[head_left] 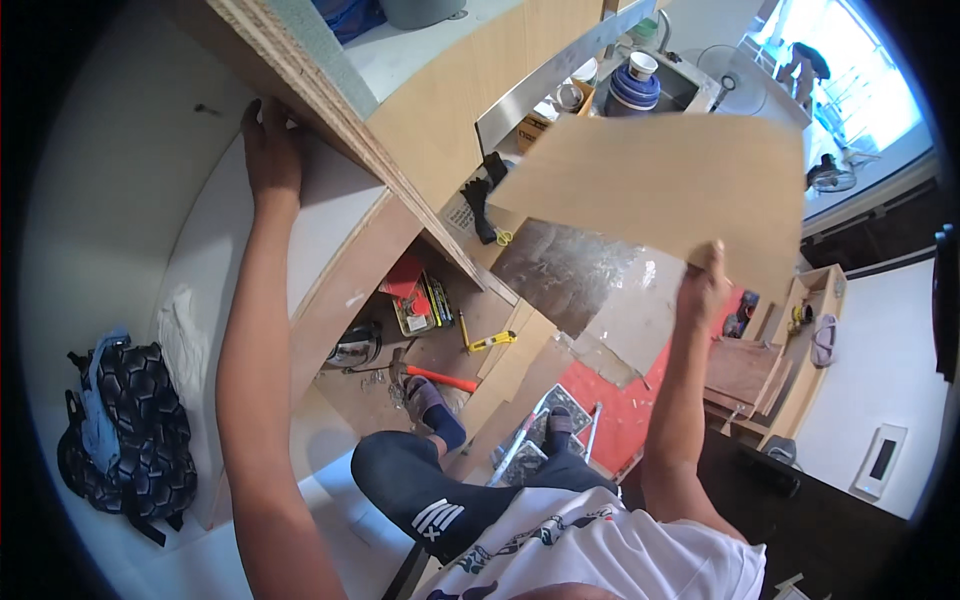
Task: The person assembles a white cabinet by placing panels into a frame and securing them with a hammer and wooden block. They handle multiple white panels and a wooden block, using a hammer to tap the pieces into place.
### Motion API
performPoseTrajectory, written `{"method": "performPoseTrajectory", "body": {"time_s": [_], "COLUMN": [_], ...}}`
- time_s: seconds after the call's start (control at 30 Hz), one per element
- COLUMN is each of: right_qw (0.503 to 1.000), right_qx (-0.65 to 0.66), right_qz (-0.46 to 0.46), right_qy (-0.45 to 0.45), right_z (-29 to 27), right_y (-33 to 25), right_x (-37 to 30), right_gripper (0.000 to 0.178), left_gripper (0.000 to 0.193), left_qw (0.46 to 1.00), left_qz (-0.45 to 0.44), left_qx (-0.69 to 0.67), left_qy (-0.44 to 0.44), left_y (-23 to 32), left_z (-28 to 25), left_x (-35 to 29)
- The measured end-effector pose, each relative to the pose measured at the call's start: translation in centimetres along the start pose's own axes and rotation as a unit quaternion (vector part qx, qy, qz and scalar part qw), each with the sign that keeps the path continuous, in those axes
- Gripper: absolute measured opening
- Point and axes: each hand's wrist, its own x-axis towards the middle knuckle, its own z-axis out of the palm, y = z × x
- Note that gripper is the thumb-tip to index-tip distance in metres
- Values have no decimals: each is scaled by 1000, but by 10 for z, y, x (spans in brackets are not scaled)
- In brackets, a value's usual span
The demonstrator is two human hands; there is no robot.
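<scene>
My left hand (272,165) reaches up over a white shelf (215,235) with its fingers stretched out, next to an upright plywood panel (325,120). Part of its fingers is in shadow against the panel, and they appear to hold nothing. My right hand (708,285) grips a thin brown board (665,180) by its near edge, thumb on top. The board is held up in the air, flat and slightly blurred, and it covers part of the floor and counter behind it.
Below lie a hammer (440,378), a yellow utility knife (493,341) and yellow scissors (504,238). One foot (558,425) stands on a stepladder (525,450). A black backpack (150,430) sits at the left. Buckets (634,88) stand by the sink; wooden drawers (745,375) are at the right.
</scene>
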Motion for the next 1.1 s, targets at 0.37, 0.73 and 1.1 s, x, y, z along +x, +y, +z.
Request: {"method": "performPoseTrajectory", "body": {"time_s": [0.37,0.73,1.1], "right_qw": [923,878,877], "right_qx": [-276,-417,-435], "right_qz": [-254,-203,-72], "right_qy": [-83,-118,-191], "right_z": [203,225,146], "right_y": [209,230,194], "right_x": [2,-22,-65], "right_gripper": [15,67,69], "left_gripper": [56,53,53], "left_qw": [997,1000,1000], "left_qz": [0,5,-5], "left_qx": [-78,6,16], "left_qy": [-5,2,15], "left_y": [8,1,-17], "left_z": [6,1,-3], "left_x": [-10,-6,-3]}}
